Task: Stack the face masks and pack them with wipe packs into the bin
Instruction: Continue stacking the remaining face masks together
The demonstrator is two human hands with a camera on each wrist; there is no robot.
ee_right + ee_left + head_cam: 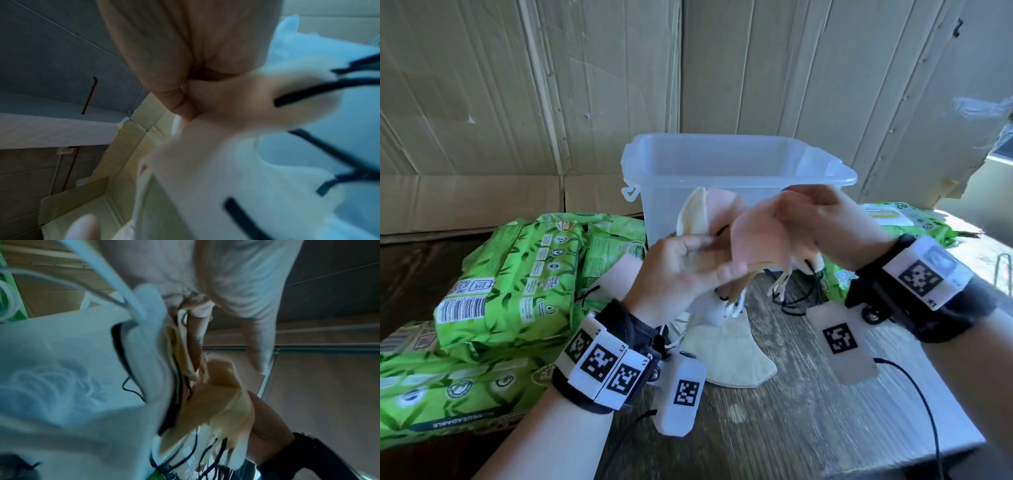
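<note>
Cardboard wall: flattened cartons stand along the far edge of the table, just behind the bin.
Table: worn wood; bare boards show in front of the bin and between the two forearms.
Bin: clear plastic, upright, lid off, at the back middle; nothing shows inside through its walls, though the hands hide its lower front.
Wipe packs left: green packs piled on the table's left side, the nearest touching the bin's left wall.
Wipe packs right: green packs lying right of the bin, partly hidden behind the right wrist.
Loose mask: cream, flat on the table, near the left wrist.
Held masks: a bundle of cream and pale pink face masks, raised above the table in front of the bin, ear loops dangling.
Left hand: fingers and thumb curled round the lower left of the bundle.
Right hand: fingers pinching the pink mask at the bundle's upper right.
</note>
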